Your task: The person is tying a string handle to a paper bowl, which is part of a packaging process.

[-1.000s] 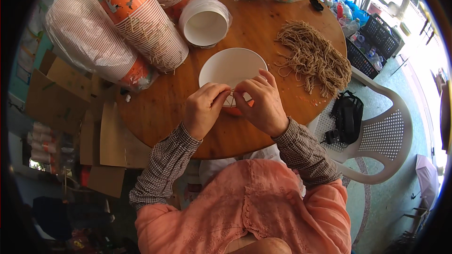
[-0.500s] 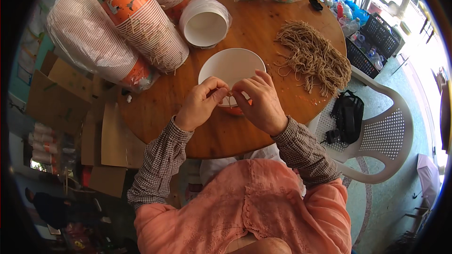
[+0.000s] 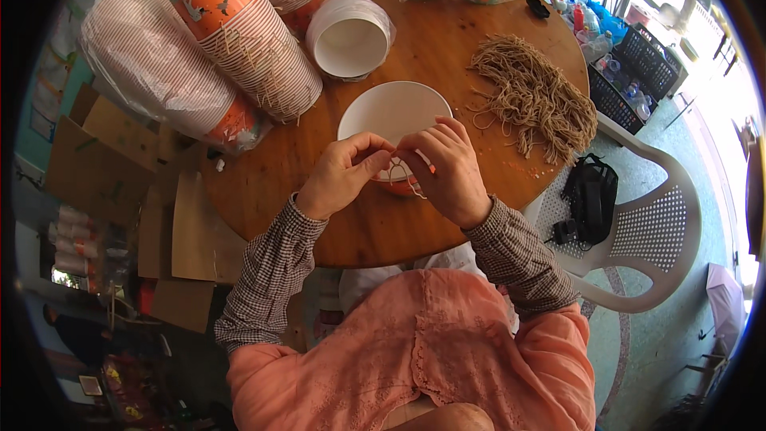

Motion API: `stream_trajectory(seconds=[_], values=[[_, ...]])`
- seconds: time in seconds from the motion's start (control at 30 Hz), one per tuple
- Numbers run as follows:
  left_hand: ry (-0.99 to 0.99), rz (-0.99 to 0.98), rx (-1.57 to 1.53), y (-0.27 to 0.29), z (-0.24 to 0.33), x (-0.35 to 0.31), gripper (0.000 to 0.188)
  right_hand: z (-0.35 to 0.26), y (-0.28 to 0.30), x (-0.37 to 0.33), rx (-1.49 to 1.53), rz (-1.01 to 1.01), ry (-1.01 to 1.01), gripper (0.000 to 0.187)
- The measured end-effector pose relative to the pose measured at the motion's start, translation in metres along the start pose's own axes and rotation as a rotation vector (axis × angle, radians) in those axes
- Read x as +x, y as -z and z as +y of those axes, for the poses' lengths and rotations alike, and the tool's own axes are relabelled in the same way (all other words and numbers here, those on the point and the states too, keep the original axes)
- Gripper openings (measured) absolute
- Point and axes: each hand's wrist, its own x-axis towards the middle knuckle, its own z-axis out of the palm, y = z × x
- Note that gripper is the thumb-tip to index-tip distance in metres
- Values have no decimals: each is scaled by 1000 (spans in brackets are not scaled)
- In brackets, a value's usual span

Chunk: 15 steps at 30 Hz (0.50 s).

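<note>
Both hands sit over the near rim of the paper cup [image 3: 392, 116], which lies on the round wooden table [image 3: 447, 40] straight in front of the person, white inside facing up, orange outside just showing under the fingers. Compared with 1 s ago almost nothing has shifted: cup in the same spot, hands a touch closer together, fingertips now meeting at the rim. Left hand [image 3: 339, 179] is pinched, thumb against forefinger, on what looks like a thin string [image 3: 407, 179]; right hand [image 3: 447, 168] is curled and also pinching at the same strand, a short loop of it hanging below the rim. Exact grip under the fingers is hidden. So the fiddly work at the rim looks ongoing, not finished: the string is not let go and the cup has not been moved aside. Pile of cut brown strings [image 3: 535, 96] lies to the right, untouched; sleeves of stacked cups [image 3: 239, 40] to the left, a wrapped white stack [image 3: 349, 36] behind the cup.
</note>
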Motion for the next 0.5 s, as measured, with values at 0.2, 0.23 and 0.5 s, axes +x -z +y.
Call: stream_trajectory(seconds=[0.2,0.23,0.5], values=[[-95,137,187,-6,3,-6,11,-7,3,-12,-46,25,-60,10],[-153,184,232,-7,3,-7,10,-8,3,-15,-45,23,-59,10],[-385,361,452,-18,-2,-3,7,-19,6,-29,-101,43,-10,15]])
